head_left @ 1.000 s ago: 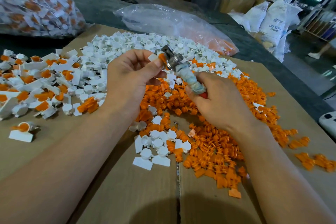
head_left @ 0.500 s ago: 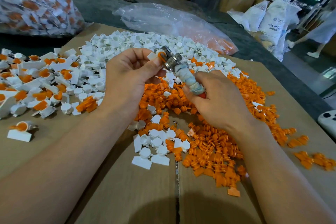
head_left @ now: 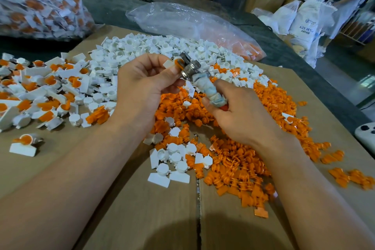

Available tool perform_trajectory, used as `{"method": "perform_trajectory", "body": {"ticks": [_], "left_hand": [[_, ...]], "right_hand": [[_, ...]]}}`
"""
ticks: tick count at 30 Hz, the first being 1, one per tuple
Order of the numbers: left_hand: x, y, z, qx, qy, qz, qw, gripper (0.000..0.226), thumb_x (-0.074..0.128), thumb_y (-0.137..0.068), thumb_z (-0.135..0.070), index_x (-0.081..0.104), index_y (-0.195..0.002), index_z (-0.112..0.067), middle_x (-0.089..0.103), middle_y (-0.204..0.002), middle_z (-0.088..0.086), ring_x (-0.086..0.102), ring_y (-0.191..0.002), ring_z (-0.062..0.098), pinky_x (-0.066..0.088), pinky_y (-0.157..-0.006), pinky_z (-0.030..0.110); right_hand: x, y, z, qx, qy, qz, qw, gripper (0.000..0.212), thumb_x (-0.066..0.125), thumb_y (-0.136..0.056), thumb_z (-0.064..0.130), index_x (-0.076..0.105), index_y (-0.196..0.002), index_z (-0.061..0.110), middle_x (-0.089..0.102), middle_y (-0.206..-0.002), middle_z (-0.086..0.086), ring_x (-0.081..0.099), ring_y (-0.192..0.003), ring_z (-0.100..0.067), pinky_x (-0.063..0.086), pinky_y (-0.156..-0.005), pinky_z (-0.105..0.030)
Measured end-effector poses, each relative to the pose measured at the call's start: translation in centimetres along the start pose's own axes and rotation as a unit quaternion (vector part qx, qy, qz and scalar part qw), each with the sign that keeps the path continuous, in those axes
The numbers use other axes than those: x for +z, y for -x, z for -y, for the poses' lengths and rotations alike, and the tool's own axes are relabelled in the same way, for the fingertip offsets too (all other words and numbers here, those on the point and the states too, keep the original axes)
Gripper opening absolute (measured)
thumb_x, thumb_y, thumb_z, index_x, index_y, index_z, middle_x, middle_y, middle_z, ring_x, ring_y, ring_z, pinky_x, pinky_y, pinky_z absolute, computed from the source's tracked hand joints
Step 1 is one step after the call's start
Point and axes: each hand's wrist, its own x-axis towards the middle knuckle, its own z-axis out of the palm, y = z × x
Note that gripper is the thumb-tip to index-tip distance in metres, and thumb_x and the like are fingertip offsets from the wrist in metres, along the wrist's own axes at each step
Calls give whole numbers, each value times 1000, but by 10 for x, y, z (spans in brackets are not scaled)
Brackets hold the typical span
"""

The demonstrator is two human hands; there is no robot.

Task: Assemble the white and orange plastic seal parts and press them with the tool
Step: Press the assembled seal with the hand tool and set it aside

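Observation:
My left hand [head_left: 142,85] pinches a white seal part with an orange insert [head_left: 174,63] between thumb and fingers, above the piles. My right hand [head_left: 241,111] grips the cloth-wrapped handle of the pressing tool [head_left: 199,83]. The tool's metal head [head_left: 187,65] sits against the orange insert. A heap of loose white parts [head_left: 154,48] lies behind my hands. Orange parts [head_left: 239,160] spread under and in front of my right hand. Both piles rest on flattened cardboard [head_left: 142,209].
Assembled white-and-orange seals [head_left: 40,91] lie at the left, one alone [head_left: 25,144] nearer me. A full clear bag of seals [head_left: 36,0] stands back left, a nearly flat plastic bag [head_left: 182,20] behind the white heap. A white device [head_left: 366,136] sits at the right edge.
Both hands and the tool have stayed almost in place, pressed together on the seal. The view has shifted slightly.

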Motion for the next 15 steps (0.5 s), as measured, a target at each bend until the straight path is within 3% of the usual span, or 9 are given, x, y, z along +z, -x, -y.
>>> {"method": "perform_trajectory", "body": {"ticks": [8, 15], "left_hand": [[0, -1, 2, -2, -3, -8, 1000, 19, 57, -82, 8, 55, -71, -8, 63, -53, -4, 61, -50, 11, 49, -49, 20], [0, -1, 3, -6, -8, -14, 1000, 19, 56, -83, 8, 55, -72, -7, 64, -54, -3, 60, -49, 11, 49, -49, 20]], "right_hand": [[3, -1, 0, 7, -4, 8, 1000, 30, 54, -90, 28, 34, -68, 33, 43, -62, 11, 41, -53, -6, 34, -56, -18], [6, -2, 0, 1, -5, 12, 1000, 13, 54, -91, 27, 42, -85, 26, 43, -62, 11, 41, -53, -6, 35, -57, -19]]}}
